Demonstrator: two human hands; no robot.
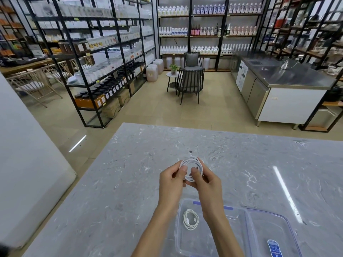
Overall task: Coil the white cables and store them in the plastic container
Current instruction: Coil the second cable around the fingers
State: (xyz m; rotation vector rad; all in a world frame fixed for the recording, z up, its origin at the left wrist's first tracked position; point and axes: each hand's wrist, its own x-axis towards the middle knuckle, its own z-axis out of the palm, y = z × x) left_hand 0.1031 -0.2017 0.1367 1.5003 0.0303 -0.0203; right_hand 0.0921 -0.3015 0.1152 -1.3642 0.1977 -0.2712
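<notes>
Above the grey marble table (130, 173) both hands hold a coiled white cable (193, 162). My left hand (171, 181) pinches the coil's left side between thumb and fingers. My right hand (206, 182) grips its lower right side, thumb inside the loop. One plug end sticks out at the coil's top. Nearer to me, under my forearms, stands a clear plastic container (239, 236) with a second coiled white cable (190, 219) lying on its bottom.
The container's clear lid (274, 229), with a blue label, lies right of the container at the table's near edge. Beyond the table are a tiled floor, black shelving racks, two dark chairs (191, 82) and a steel counter (289, 75).
</notes>
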